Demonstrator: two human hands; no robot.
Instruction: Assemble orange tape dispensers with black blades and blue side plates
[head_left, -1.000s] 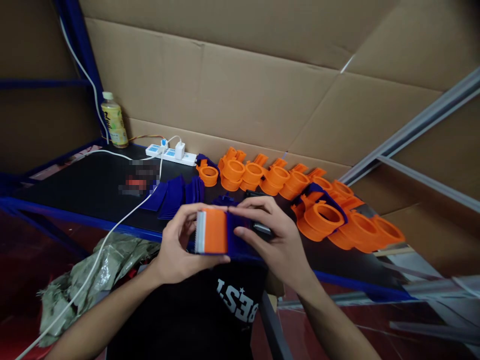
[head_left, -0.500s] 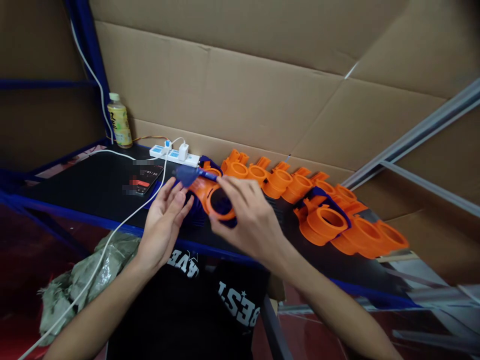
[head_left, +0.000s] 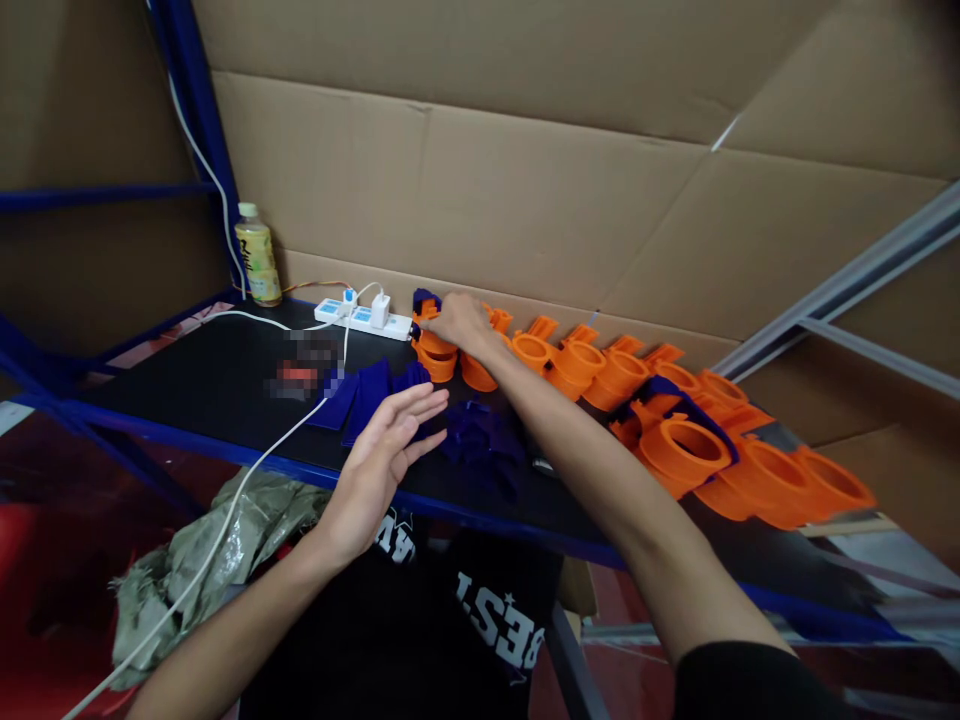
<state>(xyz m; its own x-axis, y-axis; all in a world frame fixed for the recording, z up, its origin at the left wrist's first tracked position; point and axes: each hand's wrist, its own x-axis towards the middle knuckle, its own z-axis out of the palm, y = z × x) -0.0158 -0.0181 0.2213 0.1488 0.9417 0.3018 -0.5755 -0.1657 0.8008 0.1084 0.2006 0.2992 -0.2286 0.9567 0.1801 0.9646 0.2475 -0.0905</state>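
Observation:
My left hand (head_left: 386, 450) is held open above the front of the black tabletop, palm sideways and fingers stretched, with nothing in it. Beneath and beyond it lie dark blue flat pieces (head_left: 369, 392) and a heap of small dark blue parts (head_left: 480, 440). My right hand (head_left: 461, 322) reaches to the left end of a row of orange ring-shaped plastic parts. Its fingers close on an orange ring part (head_left: 435, 362) with a dark blue piece (head_left: 426, 300) at its top. My fingers partly hide that part, and my forearm covers some of the row.
More orange ring parts (head_left: 577, 365) run along the cardboard wall (head_left: 525, 180) to the right. A white power strip (head_left: 364, 318), a cable, a blurred phone (head_left: 300, 372) and a yellow-labelled bottle (head_left: 259, 255) are at left. A blue frame edges the table.
My right hand has carried the orange ring part with its blue piece away from my left hand to the row's far left end. My left hand stays open; the view has shifted slightly.

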